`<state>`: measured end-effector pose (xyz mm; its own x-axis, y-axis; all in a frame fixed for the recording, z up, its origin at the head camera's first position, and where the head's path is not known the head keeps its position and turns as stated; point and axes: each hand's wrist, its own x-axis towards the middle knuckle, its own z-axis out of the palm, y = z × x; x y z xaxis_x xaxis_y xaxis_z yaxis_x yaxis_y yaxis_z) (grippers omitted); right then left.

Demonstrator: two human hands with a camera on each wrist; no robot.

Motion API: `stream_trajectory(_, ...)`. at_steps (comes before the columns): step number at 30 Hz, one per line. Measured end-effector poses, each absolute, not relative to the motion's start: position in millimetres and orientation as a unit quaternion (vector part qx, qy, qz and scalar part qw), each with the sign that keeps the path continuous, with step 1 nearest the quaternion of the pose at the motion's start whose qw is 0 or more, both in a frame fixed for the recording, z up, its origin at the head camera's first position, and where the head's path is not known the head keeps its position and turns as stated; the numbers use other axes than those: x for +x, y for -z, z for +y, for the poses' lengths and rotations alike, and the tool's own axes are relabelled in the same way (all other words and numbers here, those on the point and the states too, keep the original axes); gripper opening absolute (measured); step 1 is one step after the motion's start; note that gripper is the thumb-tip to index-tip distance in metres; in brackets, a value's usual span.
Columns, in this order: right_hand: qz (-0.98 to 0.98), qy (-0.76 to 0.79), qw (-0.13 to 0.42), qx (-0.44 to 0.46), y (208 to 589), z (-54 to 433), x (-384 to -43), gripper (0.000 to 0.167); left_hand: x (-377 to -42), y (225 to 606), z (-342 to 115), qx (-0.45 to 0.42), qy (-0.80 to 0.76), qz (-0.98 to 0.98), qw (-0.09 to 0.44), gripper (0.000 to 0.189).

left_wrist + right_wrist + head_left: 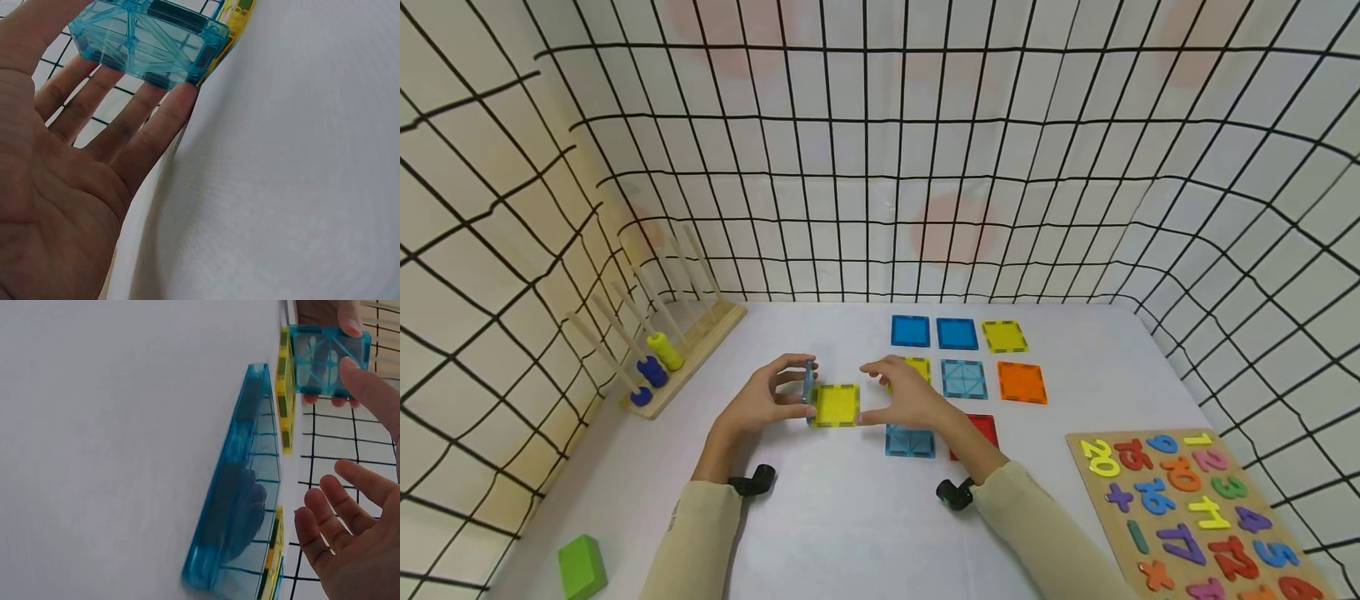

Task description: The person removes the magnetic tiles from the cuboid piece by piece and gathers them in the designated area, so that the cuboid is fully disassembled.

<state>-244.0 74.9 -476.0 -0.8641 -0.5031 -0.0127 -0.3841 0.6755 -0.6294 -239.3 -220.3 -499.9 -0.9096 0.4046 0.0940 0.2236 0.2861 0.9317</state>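
My left hand [755,402] holds a clear light-blue magnetic tile [808,392] on edge, thumb on the near side and fingers along the far side. This tile stands upright at the left edge of a yellow magnetic tile [837,407] lying flat on the table. In the left wrist view the crossed ribs of the light-blue tile [144,39] show clearly. To the right of the yellow tile is my right hand [913,400], thumb and fingers apart with nothing between them. Its thumb tip is close to the yellow tile's right edge.
Right of centre lie several flat tiles: blue [910,331], orange [1022,382], light blue [910,442] and red [983,430], some partly behind my right arm. A wooden peg stand [700,342] is at left, a green block [582,567] near left, a number board [1108,492] at right.
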Motion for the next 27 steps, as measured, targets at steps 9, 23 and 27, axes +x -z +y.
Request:
stream_trajectory(9, 0.907, 0.321, 0.106, -0.25, 481, 58, -244, 0.085, -241, 503, -221, 0.201, -0.566, 0.796, 0.081, 0.082)
stream_trajectory(23, 0.912, 0.288, 0.122, -0.263, 486, 41, -250, 0.085, -240, 502, -221, 0.201, -0.566, 0.795, 0.087, 0.083)
stream_trajectory(27, 0.922, 0.256, 0.122, -0.265, 485, 34, -250, 0.087, -241, 503, -221, 0.206, -0.566, 0.794, 0.086, 0.082)
